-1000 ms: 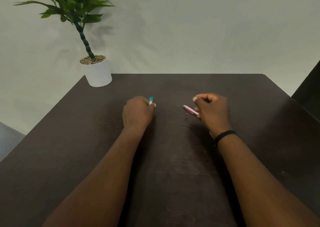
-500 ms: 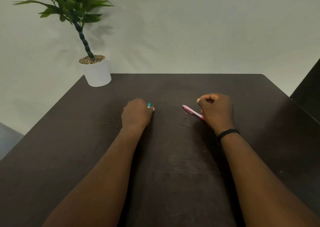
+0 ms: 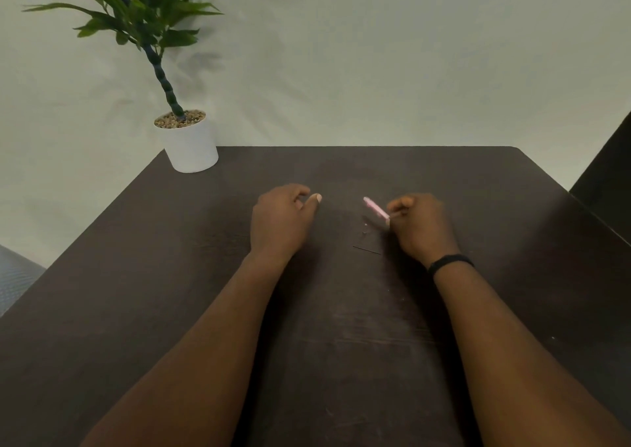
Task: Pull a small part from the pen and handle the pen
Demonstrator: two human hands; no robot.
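1. Head view looks down on a dark desk [image 3: 307,361] with both bare forearms reaching forward across it
2. Right hand [image 3: 418,226] rests near the middle of the desk, its fingers curled round the near end of a pink pen [image 3: 375,208]; the grip holds the pen
3. Pink pen slants up and to the left out of the fingers, its free end raised a little over the desk and pointing toward the left hand
4. Left hand [image 3: 280,219] lies on the desk, well apart from the pen, fingers curled inward and thumb stretched forward; whether that grip encloses anything cannot be told, since the palm side is hidden
5. Black band [image 3: 450,264] circles the right wrist
6. Faint scratch marks show on the desk just below the pen
7. White pot [image 3: 191,146] with pebbles on top stands at the far left corner of the desk, carrying a green leafy plant [image 3: 136,13] on a ringed stem
8. Pale wall [image 3: 375,54] rises behind the desk, and a dark panel [image 3: 607,173] stands at the right edge
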